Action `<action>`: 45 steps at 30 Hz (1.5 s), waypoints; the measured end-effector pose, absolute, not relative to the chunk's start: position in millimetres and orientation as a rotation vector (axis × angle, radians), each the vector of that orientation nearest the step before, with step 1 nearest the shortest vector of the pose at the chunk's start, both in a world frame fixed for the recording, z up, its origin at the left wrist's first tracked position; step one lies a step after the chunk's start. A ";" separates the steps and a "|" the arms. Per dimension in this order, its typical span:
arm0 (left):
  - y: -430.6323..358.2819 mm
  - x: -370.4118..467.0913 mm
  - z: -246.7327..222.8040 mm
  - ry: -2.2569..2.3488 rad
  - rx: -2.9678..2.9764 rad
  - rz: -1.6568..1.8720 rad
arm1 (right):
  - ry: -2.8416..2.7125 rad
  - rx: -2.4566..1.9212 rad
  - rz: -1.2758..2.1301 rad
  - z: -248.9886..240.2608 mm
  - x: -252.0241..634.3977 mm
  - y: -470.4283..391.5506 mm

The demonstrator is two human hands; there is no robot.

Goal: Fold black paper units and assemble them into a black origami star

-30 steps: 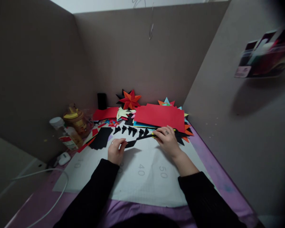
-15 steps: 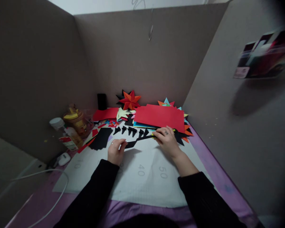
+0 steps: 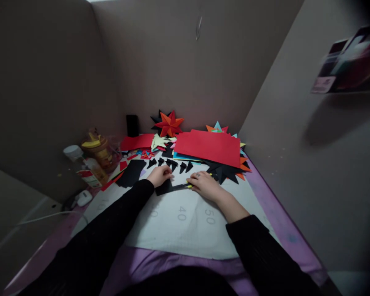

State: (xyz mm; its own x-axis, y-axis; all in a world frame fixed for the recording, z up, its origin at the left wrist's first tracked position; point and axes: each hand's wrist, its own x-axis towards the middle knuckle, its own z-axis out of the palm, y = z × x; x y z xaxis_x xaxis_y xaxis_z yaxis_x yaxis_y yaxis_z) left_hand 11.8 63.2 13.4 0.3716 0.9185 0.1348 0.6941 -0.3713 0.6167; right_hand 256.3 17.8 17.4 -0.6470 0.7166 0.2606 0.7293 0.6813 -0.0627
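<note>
A black paper piece [image 3: 163, 188] lies on the white mat in front of me. My left hand [image 3: 160, 176] is closed at its upper edge, with the fingertips pinched together. Lower right of it, my right hand [image 3: 205, 184] is wrapped round a slim black-and-yellow tool that looks like scissors [image 3: 190, 186]. The tool's dark, narrow end points left and reaches the paper; my palm hides most of its handle. Just beyond both hands sits a row of small folded black paper points [image 3: 174, 165].
Black paper sheets [image 3: 132, 172] lie left, and red sheets [image 3: 208, 147] lie behind. Folded paper stars [image 3: 169, 124] stand against the back wall. A bottle [image 3: 85, 166], a brown jar [image 3: 97, 150] and a white charger [image 3: 84, 198] with a cable line the left side.
Both hands have come down to the mat, bringing the black paper and the tool with them. The left hand has shifted right and forward; the right has moved left. The view has tilted down.
</note>
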 end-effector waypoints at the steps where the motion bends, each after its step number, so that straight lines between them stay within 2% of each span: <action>1: 65.8 10.9 7.7 1.403 2.188 0.608 | -2.663 -1.151 -0.035 16.2 253.3 16.9; 9: 64.9 -0.5 -15.3 1.441 2.390 0.631 | -2.745 -1.152 0.056 9.9 239.8 12.7; 18: 72.0 2.1 -6.3 1.468 2.394 0.353 | -2.801 -1.116 0.011 5.6 216.1 3.6; 29: 71.5 5.6 -1.4 1.542 2.326 0.289 | -2.803 -1.231 -0.031 12.7 209.0 -12.0; 36: 65.6 5.7 0.3 1.550 2.335 0.302 | -2.817 -1.297 0.013 19.4 212.8 -21.4; 39: 58.0 3.9 -5.4 1.521 2.405 0.416 | -2.815 -1.307 0.009 19.4 212.8 -21.7; 45: 61.6 -5.9 -16.0 1.153 2.481 0.593 | -2.841 -1.322 0.031 19.0 212.1 -20.2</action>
